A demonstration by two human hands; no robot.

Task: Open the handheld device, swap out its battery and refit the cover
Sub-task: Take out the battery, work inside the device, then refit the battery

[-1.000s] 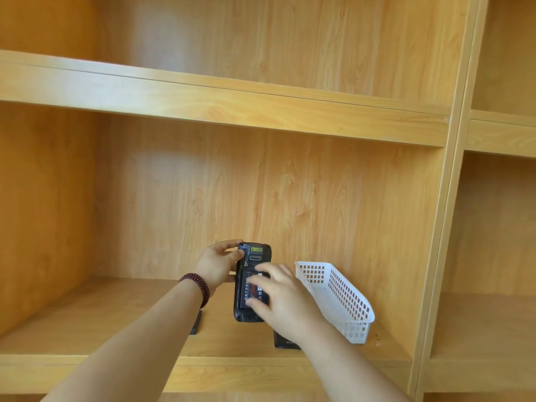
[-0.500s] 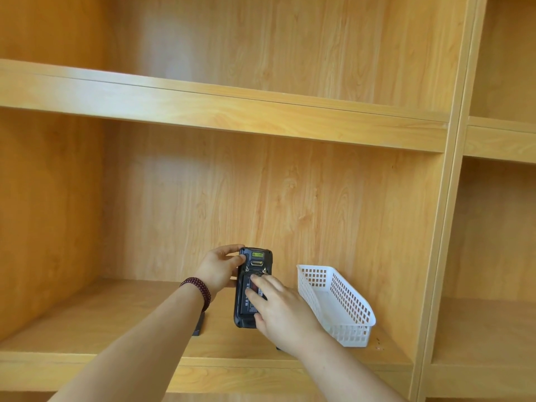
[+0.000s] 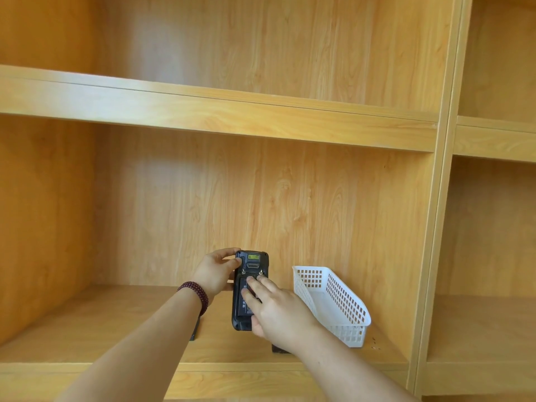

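Note:
A black handheld device (image 3: 251, 265) is held upright above the wooden shelf (image 3: 121, 323), its back facing me with the cover off. My left hand (image 3: 216, 274) grips its upper left edge. My right hand (image 3: 274, 310) lies over the back, fingers pressing on the dark battery (image 3: 240, 300) in its bay, thumb under the device's lower end. A flat black piece (image 3: 195, 329) lies on the shelf, mostly hidden under my left forearm. Another dark piece (image 3: 279, 349) shows under my right wrist.
A white perforated plastic basket (image 3: 345, 306) stands on the shelf just right of my right hand, near the upright divider (image 3: 429, 256). An upper shelf board (image 3: 220, 111) runs overhead. More compartments lie to the right.
My right hand has slid up the device's back; its fingers now press flat on the battery near the top of the bay. My left hand keeps its grip.

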